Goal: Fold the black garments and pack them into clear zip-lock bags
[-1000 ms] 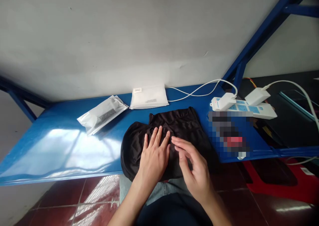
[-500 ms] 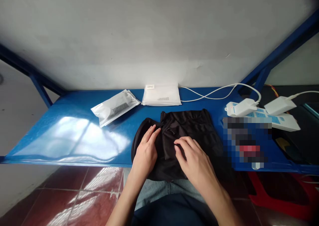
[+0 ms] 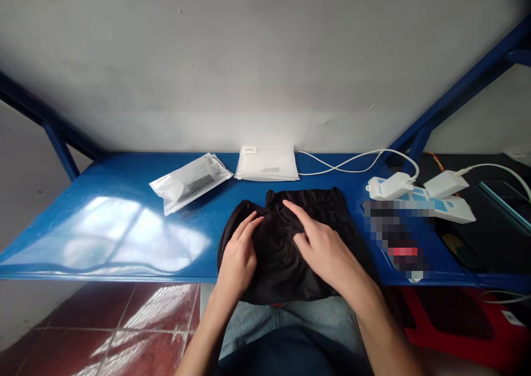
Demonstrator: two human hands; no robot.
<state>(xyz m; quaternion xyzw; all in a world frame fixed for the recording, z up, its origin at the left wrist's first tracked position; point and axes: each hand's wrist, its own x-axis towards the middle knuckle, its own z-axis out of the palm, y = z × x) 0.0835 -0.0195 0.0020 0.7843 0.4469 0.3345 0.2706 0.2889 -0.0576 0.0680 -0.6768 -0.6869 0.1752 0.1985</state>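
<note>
A piece of black cloth clothing (image 3: pixel 274 254) lies partly folded and wrinkled near the front edge of the blue table; its exact kind is hard to tell. On its left part rests my left hand (image 3: pixel 239 254), fingers stretched out and lying on the fabric. My right hand (image 3: pixel 323 249) is over the middle of the garment. Its index finger points toward the folded upper edge, with the thumb apart and the other fingers curled under, partly hidden. Neither hand visibly grips the cloth.
Behind the garment lie two white plastic packages, one tilted at left (image 3: pixel 193 182) and one flat (image 3: pixel 267 165) by the wall. A white power strip (image 3: pixel 452 207) with chargers (image 3: pixel 446 183) and cables (image 3: pixel 352 163) is at right, near a blurred-out item (image 3: pixel 394 238). Blue frame bars (image 3: pixel 460 91) flank the table.
My right hand has moved up and left on the garment, its index finger now extended to the upper fold. My left hand has shifted slightly down. The garment's middle looks more wrinkled.
</note>
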